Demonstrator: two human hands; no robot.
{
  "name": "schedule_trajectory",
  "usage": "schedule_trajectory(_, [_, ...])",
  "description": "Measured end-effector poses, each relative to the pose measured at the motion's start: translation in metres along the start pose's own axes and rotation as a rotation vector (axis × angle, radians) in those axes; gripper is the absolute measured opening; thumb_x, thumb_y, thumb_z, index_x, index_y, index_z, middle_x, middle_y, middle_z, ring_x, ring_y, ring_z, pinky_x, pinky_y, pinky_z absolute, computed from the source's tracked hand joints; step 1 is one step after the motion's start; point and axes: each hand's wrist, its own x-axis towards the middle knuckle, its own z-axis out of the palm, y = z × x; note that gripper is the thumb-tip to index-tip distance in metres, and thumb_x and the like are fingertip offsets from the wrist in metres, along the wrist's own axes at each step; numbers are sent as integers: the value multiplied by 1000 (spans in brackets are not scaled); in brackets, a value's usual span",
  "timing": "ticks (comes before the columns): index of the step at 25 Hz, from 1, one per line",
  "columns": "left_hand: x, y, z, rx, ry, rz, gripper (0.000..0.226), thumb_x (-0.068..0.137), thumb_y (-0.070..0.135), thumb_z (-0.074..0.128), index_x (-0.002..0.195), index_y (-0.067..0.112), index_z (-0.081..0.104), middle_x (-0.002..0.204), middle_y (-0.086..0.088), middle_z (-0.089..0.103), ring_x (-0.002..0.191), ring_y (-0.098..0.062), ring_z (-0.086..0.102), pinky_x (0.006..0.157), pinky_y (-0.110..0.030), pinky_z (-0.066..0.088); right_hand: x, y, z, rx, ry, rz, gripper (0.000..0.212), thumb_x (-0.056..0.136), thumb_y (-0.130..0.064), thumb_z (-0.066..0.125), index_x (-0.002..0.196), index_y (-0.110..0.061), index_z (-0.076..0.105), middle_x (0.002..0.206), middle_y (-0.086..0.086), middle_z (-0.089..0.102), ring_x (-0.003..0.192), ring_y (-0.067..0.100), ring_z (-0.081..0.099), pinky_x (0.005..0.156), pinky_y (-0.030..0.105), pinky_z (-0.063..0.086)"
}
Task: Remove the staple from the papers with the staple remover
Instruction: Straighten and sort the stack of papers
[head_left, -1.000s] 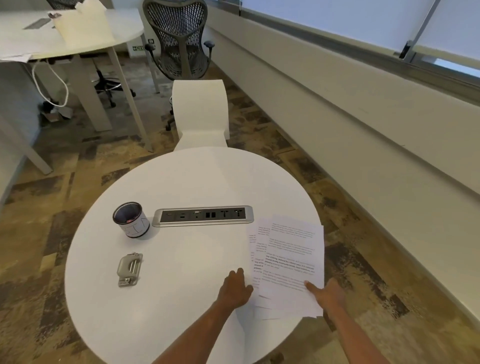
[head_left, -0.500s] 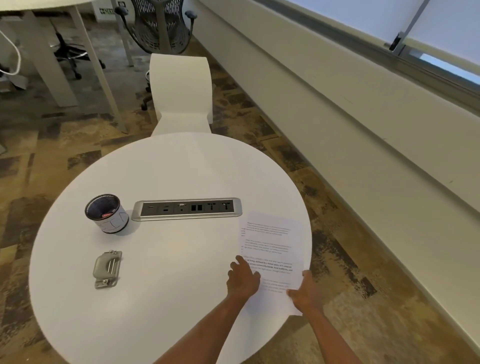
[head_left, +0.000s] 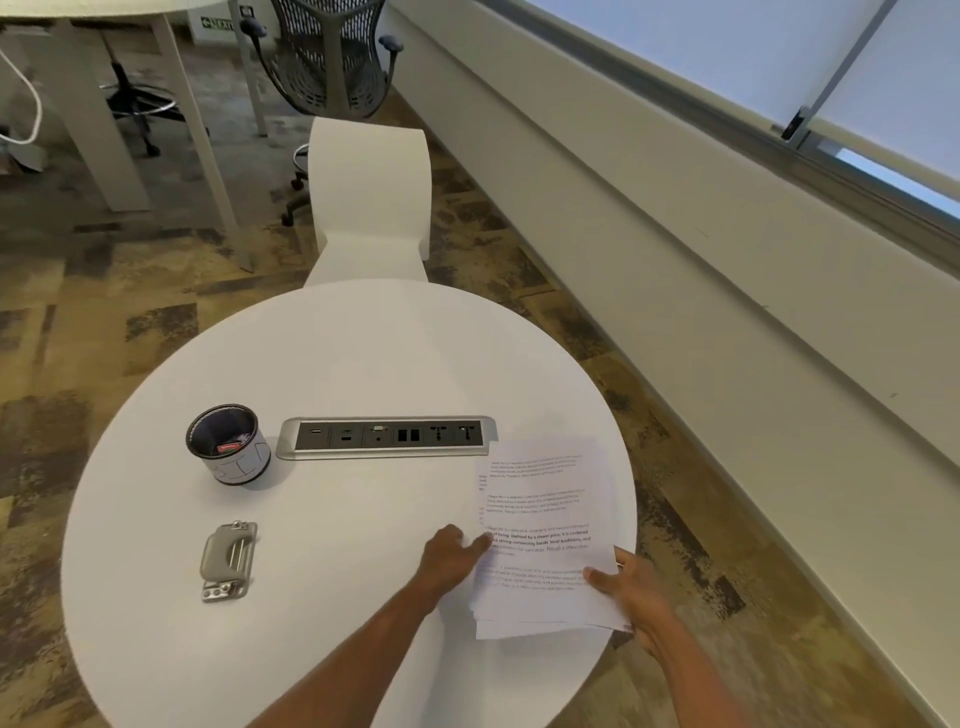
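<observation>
A stack of printed papers (head_left: 545, 514) lies at the right edge of the round white table (head_left: 343, 364). My left hand (head_left: 451, 558) rests on the table with its fingertips against the stack's left edge. My right hand (head_left: 626, 584) grips the stack's lower right corner, thumb on top. A grey metal staple remover (head_left: 228, 560) lies flat at the table's left, well away from both hands. The staple itself is too small to make out.
A dark cup (head_left: 228, 444) with small items inside stands left of a recessed power socket strip (head_left: 387, 436). A white chair (head_left: 370, 202) sits behind the table, with a mesh office chair (head_left: 332, 57) and a desk beyond it. A wall runs along the right.
The fanned-out sheets have been squared into one neater stack. My hands have shifted slightly along its edges, and the camera view has tilted and moved.
</observation>
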Motion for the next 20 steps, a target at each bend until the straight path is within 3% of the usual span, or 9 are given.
schedule_trajectory(3, [-3, 4, -37, -384, -172, 27, 72, 68, 66, 65, 112, 9, 62, 112, -8, 70, 92, -20, 64, 84, -34, 51, -15, -26, 13, -9, -107, -141, 30, 75, -8, 80, 104, -13, 75, 103, 4, 77, 92, 26, 74, 70, 31, 61])
schedule_trajectory(8, [-8, 21, -79, -603, -365, 144, 42, 85, 39, 68, 123, 21, 62, 119, -2, 71, 109, -25, 67, 94, -42, 54, -33, -46, 37, 1, -225, -261, 35, 76, -21, 80, 110, -15, 74, 106, 7, 76, 94, 31, 74, 72, 35, 61])
schedule_trajectory(13, [-10, 25, -106, -508, -224, 285, 37, 83, 19, 72, 118, 10, 65, 115, -9, 72, 104, -26, 70, 96, -51, 52, -32, -60, 65, 0, -242, -253, 32, 77, -19, 79, 107, -15, 75, 110, 9, 75, 100, 30, 72, 77, 33, 60])
schedule_trajectory(16, [-10, 23, -128, -436, -148, 382, 32, 82, 22, 73, 112, 12, 69, 109, -5, 75, 98, -23, 72, 89, -45, 57, -25, -87, 84, -35, -210, -280, 23, 77, -17, 78, 100, -16, 78, 105, 7, 77, 97, 26, 73, 74, 27, 60])
schedule_trajectory(20, [-9, 25, -159, -467, -96, 501, 25, 80, 18, 75, 105, 22, 73, 107, 2, 76, 98, -20, 72, 77, -29, 60, -18, -121, 106, -119, -197, -333, 17, 78, -14, 78, 93, -22, 79, 101, -4, 78, 95, 15, 73, 82, 25, 60])
